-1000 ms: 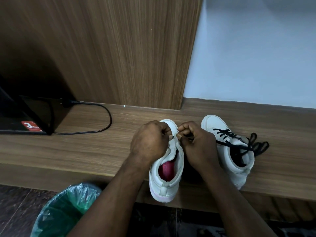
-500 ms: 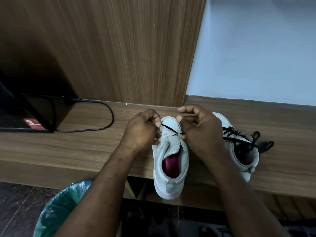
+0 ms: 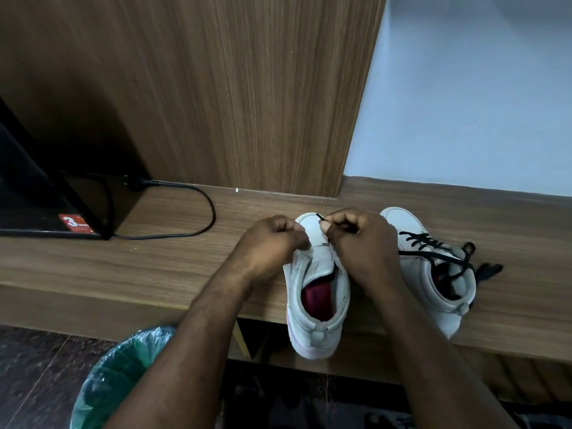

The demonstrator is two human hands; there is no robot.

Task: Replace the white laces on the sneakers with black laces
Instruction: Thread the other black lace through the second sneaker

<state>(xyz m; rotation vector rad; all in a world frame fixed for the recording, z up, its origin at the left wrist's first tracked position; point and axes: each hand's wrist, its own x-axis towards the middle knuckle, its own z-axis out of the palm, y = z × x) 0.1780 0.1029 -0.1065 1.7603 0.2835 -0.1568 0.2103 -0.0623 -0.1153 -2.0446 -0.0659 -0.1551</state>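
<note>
White sneaker (image 3: 320, 264) lies lengthwise, toe away; right hand (image 3: 363, 247) pinches black lace (image 3: 320, 217).

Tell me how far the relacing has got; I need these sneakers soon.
Done: the laced sneaker wears black laces, ends loose. In hand: the right hand pinches a black lace tip above the bare sneaker; the left hand grips its side. Left: threading the bare sneaker, which shows no crossings, then tying both.

black cable (image 3: 213, 215) on wooden shelf (image 3: 154, 267); green-lined bin (image 3: 123, 376) below; red sticker (image 3: 75, 223) left
</note>
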